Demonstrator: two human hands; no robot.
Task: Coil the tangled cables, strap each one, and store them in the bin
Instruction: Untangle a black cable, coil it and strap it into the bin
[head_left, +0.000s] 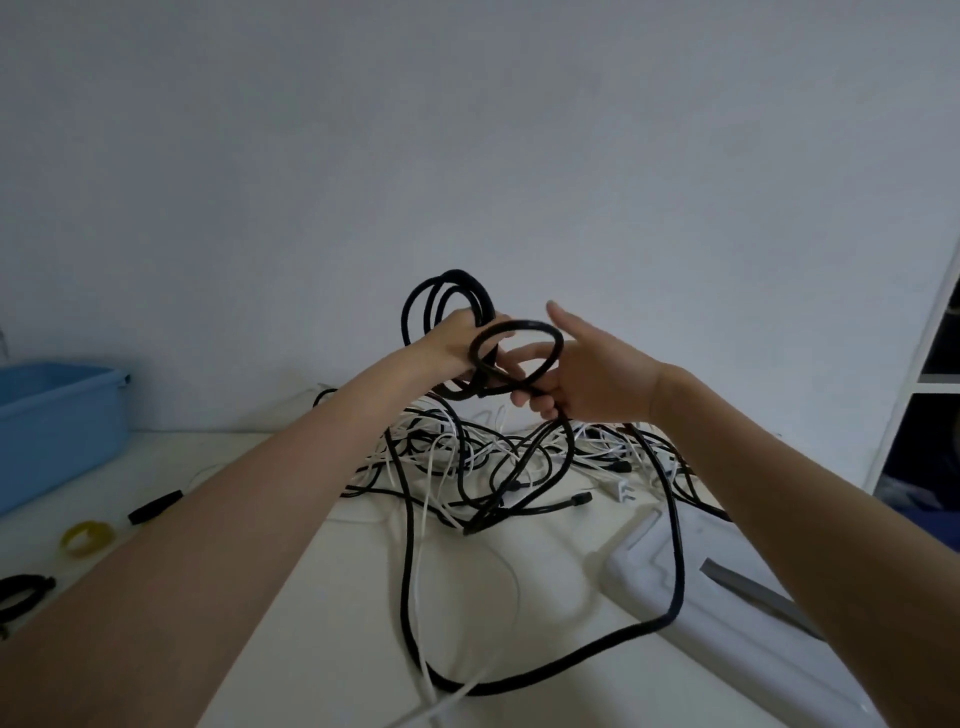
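My left hand (457, 340) is raised above the table and grips several loops of a thick black cable (441, 296). Beside it, my right hand (587, 374) pinches the same black cable lower down, where a fresh loop (519, 325) arches between the two hands; its index finger points up. The cable's free length (675, 571) drops to the table and sweeps round in front. Under both hands lies a tangled heap of black and white cables (493, 457). The blue bin (57, 410) stands at the far left.
A yellow strap roll (85, 538), a black strap (156, 506) and a coiled black cable (21, 592) lie on the left of the white table (337, 597). A white power strip (670, 577) sits front right. A white shelf frame (914, 374) stands at the right edge.
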